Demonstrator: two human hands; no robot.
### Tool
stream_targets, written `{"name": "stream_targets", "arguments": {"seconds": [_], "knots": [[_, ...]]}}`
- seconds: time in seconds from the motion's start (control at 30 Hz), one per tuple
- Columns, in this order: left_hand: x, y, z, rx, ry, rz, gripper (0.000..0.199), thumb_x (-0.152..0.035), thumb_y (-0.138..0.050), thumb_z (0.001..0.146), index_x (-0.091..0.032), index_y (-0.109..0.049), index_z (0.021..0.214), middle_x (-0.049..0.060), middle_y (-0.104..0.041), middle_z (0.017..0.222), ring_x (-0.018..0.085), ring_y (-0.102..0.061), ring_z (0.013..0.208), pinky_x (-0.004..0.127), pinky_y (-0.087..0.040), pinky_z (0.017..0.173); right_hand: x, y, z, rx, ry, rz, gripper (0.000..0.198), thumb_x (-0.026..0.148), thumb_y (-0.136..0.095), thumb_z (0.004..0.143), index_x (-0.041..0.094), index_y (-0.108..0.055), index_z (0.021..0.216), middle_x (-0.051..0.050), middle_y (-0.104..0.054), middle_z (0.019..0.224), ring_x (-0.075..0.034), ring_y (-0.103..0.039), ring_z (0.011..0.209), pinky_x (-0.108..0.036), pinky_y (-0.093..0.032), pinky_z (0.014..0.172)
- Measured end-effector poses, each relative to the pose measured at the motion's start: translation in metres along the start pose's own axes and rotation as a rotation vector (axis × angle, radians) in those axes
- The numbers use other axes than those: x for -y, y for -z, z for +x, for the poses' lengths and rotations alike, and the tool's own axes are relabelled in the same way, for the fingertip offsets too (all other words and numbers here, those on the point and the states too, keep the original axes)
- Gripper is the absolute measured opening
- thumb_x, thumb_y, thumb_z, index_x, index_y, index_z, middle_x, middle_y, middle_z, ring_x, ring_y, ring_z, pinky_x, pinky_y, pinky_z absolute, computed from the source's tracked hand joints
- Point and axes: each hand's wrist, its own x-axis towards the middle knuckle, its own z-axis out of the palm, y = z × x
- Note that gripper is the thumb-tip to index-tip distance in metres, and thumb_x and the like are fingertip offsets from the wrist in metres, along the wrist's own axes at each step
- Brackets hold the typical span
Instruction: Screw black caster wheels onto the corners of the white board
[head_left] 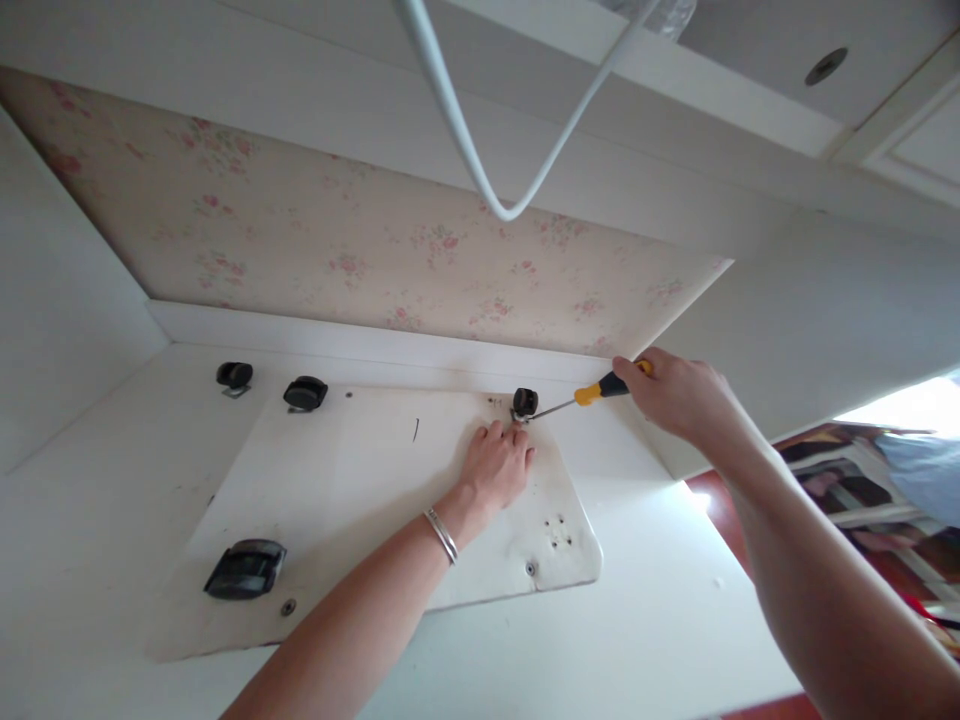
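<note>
black plastic caster w/ metal mount (526, 402) sits at upper r corner of flat white panel (375, 500), just past l hand (495, 465) fingertips. l fingers bent, slightly apart, resting on panel; can't tell if they touch the mount. r hand (671, 390) clamped on yellow-and-black screwdriver (589, 396), thin metal tip at mount, just r of l fingers.

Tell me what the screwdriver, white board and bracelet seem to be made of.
Screwdriver: probably a plastic handle, smooth black and yellow; the thin grey shaft looks like metal.
White board: perhaps painted or laminated wood, judging by its smooth, pale face and small holes.
Bracelet: likely polished metal, silvery with bright highlights.
</note>
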Motion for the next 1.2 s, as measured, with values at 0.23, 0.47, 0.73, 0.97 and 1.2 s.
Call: {"name": "stream_targets", "arguments": {"seconds": [0.23,0.47,0.73,0.97,1.2], "knots": [[0.001,-0.001,0.0,-0.012,-0.01,0.001,0.035,-0.036,-0.038,0.099,-0.014,-0.061,0.111,0.013,-0.065,0.119,0.027,-0.053,0.103,0.042,-0.041,0.084,0.007,-0.005,-0.002,0.009,0.01,-0.015,0.056,0.059,-0.027,0.091,0.019,-0.066,0.094,-0.017,-0.069,0.077,-0.034,-0.064,0.071,-0.037,-0.038,0.06],[0.0,0.0,0.0,-0.01,-0.002,-0.007,0.034,-0.036,-0.039,0.099,-0.014,-0.06,0.114,0.012,-0.066,0.117,0.027,-0.053,0.103,0.042,-0.041,0.085,0.01,-0.003,-0.002,0.021,0.04,-0.02,0.054,0.059,-0.028,0.092,0.021,-0.066,0.094,-0.016,-0.069,0.078,-0.034,-0.065,0.073,-0.037,-0.039,0.061],[0.001,0.001,0.0,0.006,-0.003,-0.009,0.034,-0.035,-0.038,0.099,-0.015,-0.061,0.113,0.013,-0.066,0.117,0.027,-0.053,0.103,0.043,-0.041,0.085,0.013,0.0,-0.006,-0.003,0.044,-0.021,0.054,0.06,-0.029,0.091,0.021,-0.066,0.096,-0.016,-0.069,0.078,-0.034,-0.064,0.071,-0.037,-0.038,0.06],[0.001,0.0,0.0,-0.001,-0.009,-0.008,0.034,-0.036,-0.038,0.099,-0.014,-0.06,0.113,0.013,-0.066,0.116,0.027,-0.053,0.104,0.043,-0.042,0.084,0.015,0.002,-0.007,0.008,0.049,-0.029,0.055,0.061,-0.028,0.091,0.021,-0.066,0.096,-0.016,-0.069,0.078,-0.034,-0.064,0.073,-0.037,-0.038,0.06],[0.001,0.0,0.0,-0.003,-0.003,-0.004,0.032,-0.035,-0.039,0.099,-0.015,-0.06,0.112,0.012,-0.066,0.116,0.027,-0.053,0.104,0.042,-0.042,0.084,0.018,0.005,-0.009,0.005,0.047,-0.057,0.056,0.062,-0.028,0.091,0.021,-0.065,0.099,-0.016,-0.068,0.078,-0.033,-0.064,0.07,-0.036,-0.037,0.059]]}}
